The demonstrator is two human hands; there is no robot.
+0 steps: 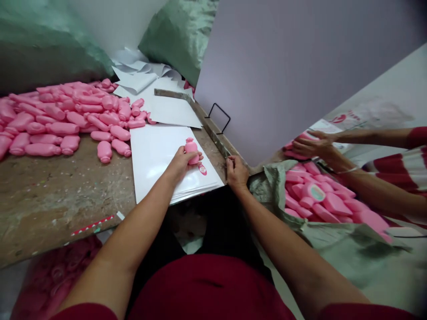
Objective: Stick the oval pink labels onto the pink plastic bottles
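My left hand (182, 165) is wrapped round a small pink plastic bottle (191, 151), which stands roughly upright above a stack of glossy white sheets (156, 155). Just right of those fingers, a pink oval sticker (203, 170) with a pale centre shows over the sheets. My right hand (237, 171) is closed at the table's right edge, by the end of a worn wooden strip (213, 133). Whatever its curled fingers may hold is hidden.
Many pink bottles (63, 120) lie heaped on the wooden table (100, 191). Loose white papers (143, 80) lie behind the stack. A grey-purple panel (267, 66) rises beyond the strip. At right, a co-worker's hands (315, 144) work above a green sack (336, 235) of pink bottles.
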